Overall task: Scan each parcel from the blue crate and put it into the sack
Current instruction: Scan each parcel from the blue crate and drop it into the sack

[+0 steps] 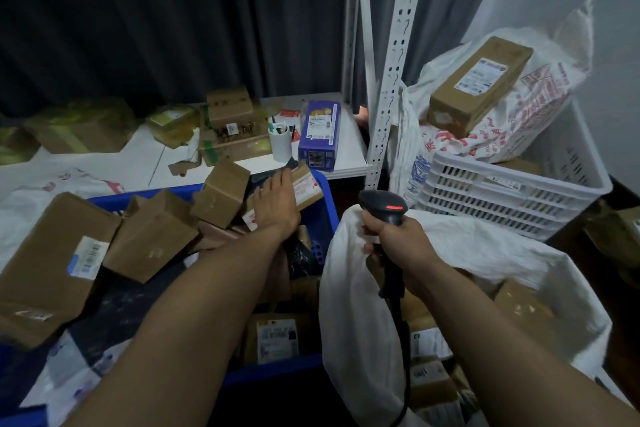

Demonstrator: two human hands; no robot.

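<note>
The blue crate at lower left is heaped with several brown cardboard parcels and dark mailer bags. My left hand reaches to its far right corner, and its fingers lie on a small cardboard parcel with a red-and-white label. I cannot see whether the thumb is under it. My right hand grips a black barcode scanner by the handle, its red light on, over the mouth of the white sack. Several boxes lie inside the sack.
A white slatted basket at the right holds a printed white bag and a long cardboard box. The white shelf behind the crate carries boxes, a purple carton and a white cup. A perforated shelf post stands between the two.
</note>
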